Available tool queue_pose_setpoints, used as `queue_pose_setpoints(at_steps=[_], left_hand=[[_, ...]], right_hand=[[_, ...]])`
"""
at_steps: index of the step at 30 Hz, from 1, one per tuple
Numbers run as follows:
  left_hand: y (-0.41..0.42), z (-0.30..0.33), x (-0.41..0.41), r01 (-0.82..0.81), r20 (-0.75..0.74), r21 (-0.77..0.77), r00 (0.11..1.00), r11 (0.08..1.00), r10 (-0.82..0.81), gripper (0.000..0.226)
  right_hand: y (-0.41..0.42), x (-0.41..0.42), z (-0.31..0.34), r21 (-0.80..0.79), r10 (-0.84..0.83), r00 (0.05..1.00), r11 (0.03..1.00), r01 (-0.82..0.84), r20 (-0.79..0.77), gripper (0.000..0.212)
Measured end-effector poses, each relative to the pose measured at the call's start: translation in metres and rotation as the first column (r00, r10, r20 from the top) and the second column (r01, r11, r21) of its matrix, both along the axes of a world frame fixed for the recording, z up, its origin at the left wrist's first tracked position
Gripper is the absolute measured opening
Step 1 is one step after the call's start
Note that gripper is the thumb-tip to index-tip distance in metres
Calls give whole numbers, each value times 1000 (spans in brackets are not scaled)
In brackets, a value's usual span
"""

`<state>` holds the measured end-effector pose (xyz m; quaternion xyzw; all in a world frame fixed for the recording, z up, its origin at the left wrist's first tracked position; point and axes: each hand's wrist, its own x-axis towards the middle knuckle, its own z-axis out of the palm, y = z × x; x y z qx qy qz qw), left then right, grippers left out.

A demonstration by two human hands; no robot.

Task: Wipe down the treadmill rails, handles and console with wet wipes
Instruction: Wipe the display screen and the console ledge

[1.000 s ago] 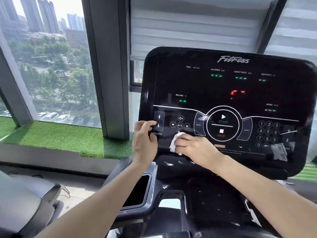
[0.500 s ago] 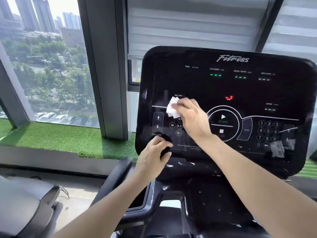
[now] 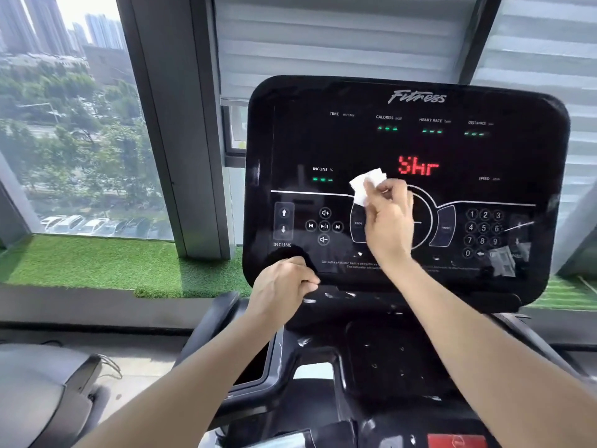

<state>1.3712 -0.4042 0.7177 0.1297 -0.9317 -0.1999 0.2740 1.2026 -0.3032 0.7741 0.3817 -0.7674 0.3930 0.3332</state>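
the small crumpled white wet wipe is lying pressed against the glossy black treadmill console panel, just left of the red lit readout and level with the white curved line that is crossing the panel. the right hand is pinching the wipe's lower right corner between thumb and fingertips, so most of the wipe is sticking up and to the left of the fingers, its longer side running roughly up the panel. judging from this, the next stroke is turning on that offset: the unwiped glass toward the green incline dashes is lying left of the wipe, while the readout is sitting just to its right, so either way the hand is needing to lead with the cloth rather than the knuckles. the right hand is plainly the nearer one; the left hand is resting well below and left of the readout, its fingers curled together over the console's bottom edge, seemingly bracing it, though what they are gripping is hard to tell. the right hand is covering the round start and stop dial, the wipe's underside is hidden, and pale reflections near the number keypad, right of the readout, are making that corner hard to read. rails and handles are mostly out of frame.
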Motion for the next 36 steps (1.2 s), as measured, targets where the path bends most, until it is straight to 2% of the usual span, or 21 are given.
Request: queue_pose_setpoints(at_steps=[3,5,7,10,12,14,15,17,20,22,23,24,26,28,29,30,32,33,34,36], left_hand=[[1,5,-1,-16,39,-33,999,999,17,12],[1,10,-2,-24,78,-41,997,999,27,12],[0,12,-2,-17,105,-34,994,999,21,12],[-1,15,-2,-10,143,-37,990,999,15,11],[-1,17,-3,-10,160,-49,987,999,18,11],[-2,19,-3,-11,175,-52,984,999,20,11],[-2,20,-4,-10,185,-53,982,999,20,11],[-3,23,-4,-5,208,-49,978,999,16,10],[-3,27,-5,-7,243,-39,970,999,16,10],[-3,29,-5,-10,255,-32,967,999,18,11],[-3,29,-5,-7,259,-34,966,999,16,11],[-3,30,-5,-3,263,-43,965,999,14,12],[-3,29,-6,4,272,-56,962,998,12,12],[-3,29,-7,11,280,-64,960,998,8,12],[-3,30,-8,15,285,-74,959,997,6,12],[-4,31,-9,23,290,-85,957,996,3,12],[-4,33,-11,42,316,-100,949,994,-9,12],[-4,35,-12,47,335,-100,942,994,-11,13],[-4,37,-13,47,353,-101,935,994,-9,13],[-2,40,-14,48,380,-121,925,992,1,12]], right_hand=[[-17,44,-35,268,161,973,957,-113,-163,51],[-15,45,-41,371,245,944,916,-152,-219,56],[-4,26,-31,299,196,969,943,-145,-148,52],[25,-10,-10,20,20,998,1000,-21,53,39],[35,-26,-5,-104,-102,985,988,117,137,43],[29,-20,-8,-135,-189,965,967,214,180,45],[21,-10,-12,-106,-187,971,973,203,148,46],[5,16,-30,38,-76,997,996,76,21,51],[3,32,-46,285,107,984,956,-63,-141,62],[18,20,-39,331,117,988,941,-77,-103,61],[27,10,-35,310,76,994,949,-47,-82,53],[36,0,-28,202,36,999,979,-35,-1,41],[48,-21,-15,-11,-153,981,988,156,116,25],[48,-31,-13,-187,-262,930,931,314,258,22],[41,-27,-14,-203,-313,907,904,375,283,21],[34,-15,-15,-224,-289,911,906,359,293,20],[11,14,-22,-12,-190,978,981,192,86,37],[3,26,-24,125,-91,996,988,91,-12,47],[-2,33,-23,248,-2,998,969,16,-60,53],[0,26,-15,364,103,977,931,-29,-186,52]])
